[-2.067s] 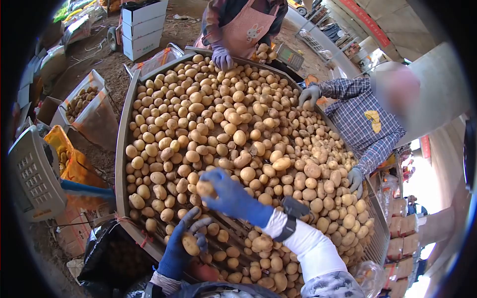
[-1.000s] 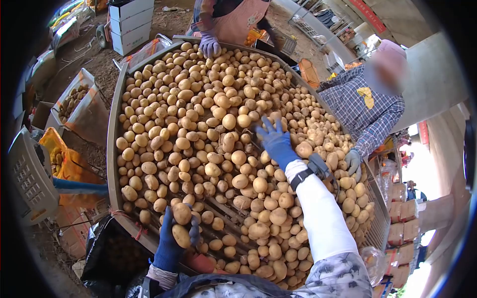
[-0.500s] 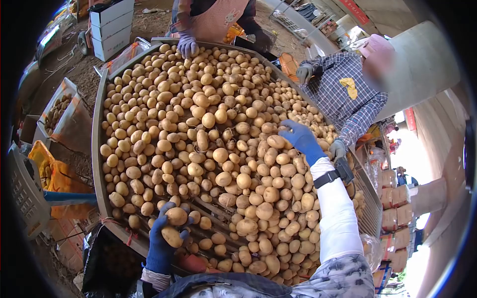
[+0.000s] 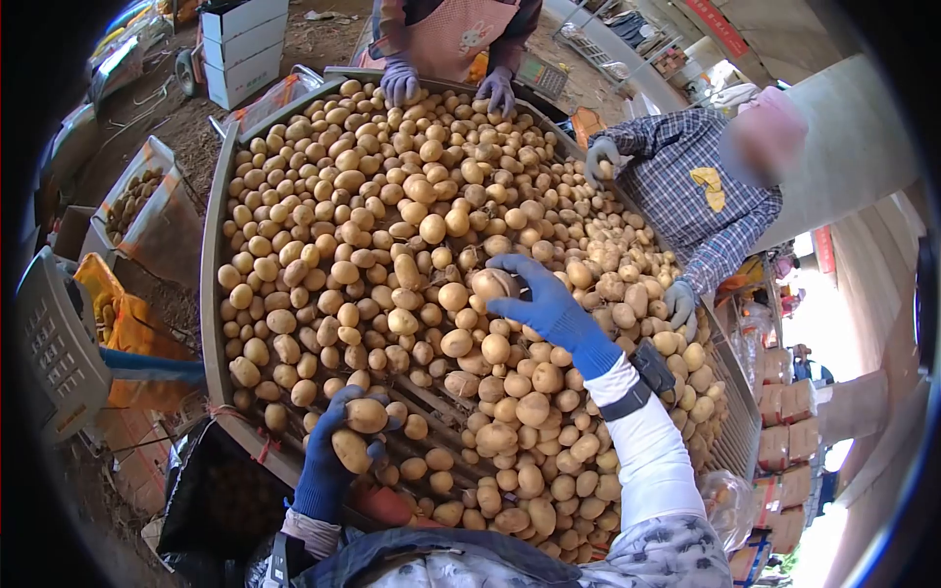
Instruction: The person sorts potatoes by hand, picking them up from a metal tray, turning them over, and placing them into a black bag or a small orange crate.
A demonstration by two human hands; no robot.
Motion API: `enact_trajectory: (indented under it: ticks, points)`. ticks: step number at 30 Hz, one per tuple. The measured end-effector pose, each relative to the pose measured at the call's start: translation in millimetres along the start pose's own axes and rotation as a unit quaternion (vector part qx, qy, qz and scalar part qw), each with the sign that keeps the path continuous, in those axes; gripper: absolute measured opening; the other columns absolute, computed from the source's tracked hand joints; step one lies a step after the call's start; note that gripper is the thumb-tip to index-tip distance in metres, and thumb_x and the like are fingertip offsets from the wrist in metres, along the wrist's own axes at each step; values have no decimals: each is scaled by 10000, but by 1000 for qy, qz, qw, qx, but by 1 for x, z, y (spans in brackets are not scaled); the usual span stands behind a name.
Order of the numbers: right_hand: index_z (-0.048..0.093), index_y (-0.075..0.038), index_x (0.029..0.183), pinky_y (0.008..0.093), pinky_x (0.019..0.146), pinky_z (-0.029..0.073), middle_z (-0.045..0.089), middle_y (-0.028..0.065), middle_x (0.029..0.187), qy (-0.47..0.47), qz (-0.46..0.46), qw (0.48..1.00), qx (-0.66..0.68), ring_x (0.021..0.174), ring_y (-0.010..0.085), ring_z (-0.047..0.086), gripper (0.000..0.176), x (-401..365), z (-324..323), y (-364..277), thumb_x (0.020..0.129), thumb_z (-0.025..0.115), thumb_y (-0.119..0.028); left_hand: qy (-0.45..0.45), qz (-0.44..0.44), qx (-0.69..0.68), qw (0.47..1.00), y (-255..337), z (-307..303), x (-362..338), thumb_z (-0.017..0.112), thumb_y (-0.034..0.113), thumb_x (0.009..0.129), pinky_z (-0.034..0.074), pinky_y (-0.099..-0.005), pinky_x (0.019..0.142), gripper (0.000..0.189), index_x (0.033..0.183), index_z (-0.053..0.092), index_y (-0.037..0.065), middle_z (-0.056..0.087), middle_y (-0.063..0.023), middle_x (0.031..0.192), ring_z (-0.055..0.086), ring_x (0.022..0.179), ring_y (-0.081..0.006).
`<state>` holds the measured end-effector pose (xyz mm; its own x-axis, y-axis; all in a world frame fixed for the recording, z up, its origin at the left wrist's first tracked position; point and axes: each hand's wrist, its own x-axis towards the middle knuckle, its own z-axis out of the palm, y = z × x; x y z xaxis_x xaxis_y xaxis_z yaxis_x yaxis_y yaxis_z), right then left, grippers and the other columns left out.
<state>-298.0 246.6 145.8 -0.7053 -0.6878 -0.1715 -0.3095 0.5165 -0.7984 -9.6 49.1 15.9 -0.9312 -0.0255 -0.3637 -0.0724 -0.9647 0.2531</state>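
Note:
Many potatoes [image 4: 456, 343] lie over a slatted metal sorting table [image 4: 436, 407]. My left hand [image 4: 325, 461], in a blue glove, is closed around two potatoes near the table's front left edge; one potato [image 4: 367, 416] sits above the other potato [image 4: 351, 451]. Over the middle of the heap, my right hand [image 4: 549, 309], also blue-gloved, has its thumb and fingers around a brownish potato [image 4: 494, 284]. A black strap device [image 4: 627, 397] is on my right wrist.
Across the table, one person's gloved hands [image 4: 402, 83] rest on the potatoes. A person in a checked shirt [image 4: 676, 162] works at the right. A black-lined container [image 4: 221, 490], a grey crate [image 4: 59, 343] and an orange bag [image 4: 137, 323] stand at the left.
My right hand has moved left and is now around a potato. My left hand still holds its two potatoes. The far person's second hand has come onto the heap.

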Motion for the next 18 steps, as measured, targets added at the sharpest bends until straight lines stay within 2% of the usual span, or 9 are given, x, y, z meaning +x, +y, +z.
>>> enact_trajectory:
  ticks: [1,2,3,6,8,10,12,16,18]
  points:
    - [584,-51,1322,364,995,497,592,118,1268,22,-55,995,-79,1139,241,598,607,-3,7,-3,814,820,-287,49,5,-34,998,-2,5,0,555,332,965,516,-327,570,377,1293,532,148,576,-221,1326,660,1015,-391]
    - [586,-54,1317,379,1011,486,581,126,1265,45,-110,980,-158,1159,266,588,616,-5,12,-6,798,827,-284,52,7,-35,998,-2,3,-1,555,332,965,516,-327,570,377,1293,532,148,576,-221,1326,660,1015,-391]
    - [587,-62,1315,401,1033,467,568,138,1250,39,-110,977,-179,1180,306,570,632,-6,15,-9,776,834,-282,41,6,-44,998,-3,1,-1,560,331,962,515,-327,569,378,1292,533,147,582,-220,1314,660,1014,-391]
    - [582,-59,1313,400,1016,479,577,143,1229,26,-130,978,-159,1151,308,583,640,-11,27,-12,775,834,-298,27,6,-58,998,-3,1,0,567,333,965,514,-326,562,373,1285,539,144,596,-219,1282,660,1012,-391]
    - [566,-75,1321,381,1023,476,618,143,1234,-19,-41,998,-44,1179,278,599,592,-23,42,-19,829,794,-313,22,3,-61,998,-3,2,0,567,335,970,514,-325,557,367,1280,542,141,604,-217,1261,659,1011,-390]
    - [545,-106,1350,377,1031,468,624,129,1254,-117,76,990,24,1208,253,589,582,-39,59,-21,860,761,-334,-10,-5,-45,999,-1,0,0,549,345,968,510,-329,608,412,1323,505,139,588,-154,1305,632,1106,-315]
    - [530,-126,1366,384,1025,471,623,123,1244,-200,57,976,72,1208,242,586,572,-58,82,-11,874,735,-337,-11,-9,-47,999,-1,-1,2,556,343,967,509,-324,591,411,1320,508,137,594,-162,1285,637,1086,-321]
    - [540,-144,1359,391,1022,471,626,129,1232,-242,67,964,93,1195,254,593,538,-84,103,-5,885,705,-337,7,3,-28,1000,-2,0,0,565,368,964,512,-321,594,429,1318,511,132,609,-171,1253,647,1044,-318]
    - [553,-151,1348,398,1014,473,626,144,1218,-294,110,948,55,1175,279,603,495,-90,102,-10,906,669,-341,18,7,-20,1000,-3,4,1,568,375,961,513,-320,594,435,1317,513,131,613,-175,1243,650,1031,-317]
